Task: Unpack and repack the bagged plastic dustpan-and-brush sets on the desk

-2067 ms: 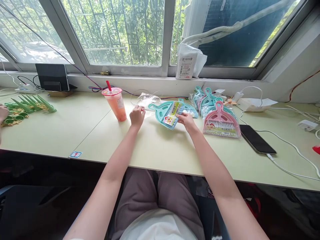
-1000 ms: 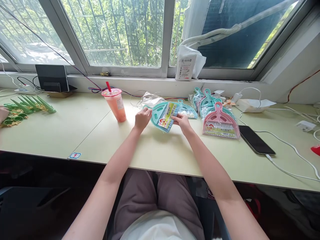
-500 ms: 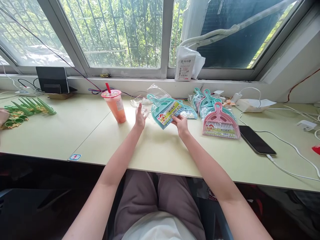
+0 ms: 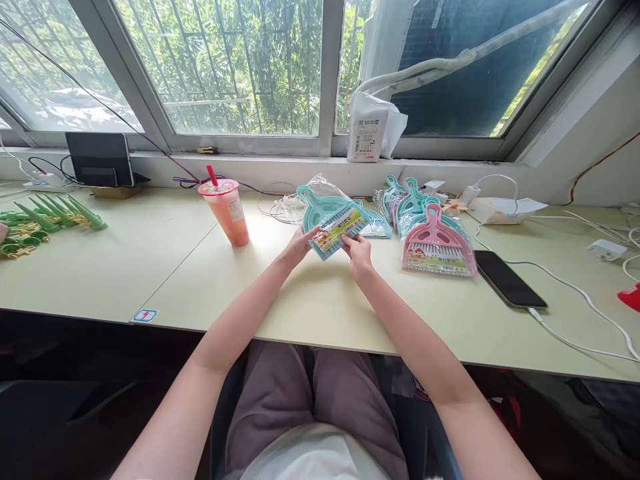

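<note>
A teal dustpan and brush set [image 4: 327, 212] in clear plastic wrap, with a printed yellow-green label, is held tilted over the table. My left hand [image 4: 299, 247] grips its lower left edge, and my right hand [image 4: 358, 252] pinches the lower right edge. Behind it on the right lies another teal set [image 4: 379, 225]. Farther right, a wrapped pink dustpan set [image 4: 439, 247] rests in front of several teal ones [image 4: 411, 200].
On the table [image 4: 170, 267], a drink cup [image 4: 231, 213] with a red straw stands left of my hands. A phone [image 4: 510, 279] with a white cable lies right. Green plastic pieces [image 4: 55, 217], a tablet [image 4: 100, 160] and part of another person's hand are at far left.
My left hand has moved right from beside the teal set and taken hold of its left edge. My right hand keeps its grip. The other person's hand shows less at the left edge.
</note>
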Tool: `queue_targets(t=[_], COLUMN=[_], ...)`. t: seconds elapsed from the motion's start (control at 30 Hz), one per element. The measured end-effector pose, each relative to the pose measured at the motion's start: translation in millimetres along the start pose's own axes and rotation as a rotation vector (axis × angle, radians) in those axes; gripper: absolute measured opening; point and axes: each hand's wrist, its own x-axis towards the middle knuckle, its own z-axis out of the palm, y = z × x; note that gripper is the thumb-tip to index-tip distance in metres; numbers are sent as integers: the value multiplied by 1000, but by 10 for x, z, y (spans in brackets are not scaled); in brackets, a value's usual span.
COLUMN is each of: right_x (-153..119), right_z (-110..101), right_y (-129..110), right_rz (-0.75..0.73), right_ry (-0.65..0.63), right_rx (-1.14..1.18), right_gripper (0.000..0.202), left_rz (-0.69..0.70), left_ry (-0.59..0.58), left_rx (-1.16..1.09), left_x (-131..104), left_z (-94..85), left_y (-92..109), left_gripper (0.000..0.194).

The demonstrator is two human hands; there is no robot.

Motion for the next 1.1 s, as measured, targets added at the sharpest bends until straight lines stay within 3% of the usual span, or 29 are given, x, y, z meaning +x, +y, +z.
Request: queue_targets(t=[0.2, 0.37, 0.7, 0.87, 1.1], right_x=[-60, -169, -148, -209, -259], right_z=[36, 147, 128, 152, 164], right_y=[-24, 7, -88, -81, -54], right_rz=[51, 37, -160, -163, -67], right_ry=[42, 183, 349, 334, 159], right_rx=[-75, -71, 21, 41, 50], right_gripper=[11, 25, 34, 31, 28], left_rz=[63, 38, 14, 1, 61], left_ry=[27, 100, 73, 90, 97], left_rx=[115, 109, 115, 121, 69], left_x=[-15, -16, -38, -26, -1], left_z=[23, 17, 75, 39, -41], left_y=[-9, -32, -10, -3, 23], left_gripper=[64, 66, 64, 62, 67])
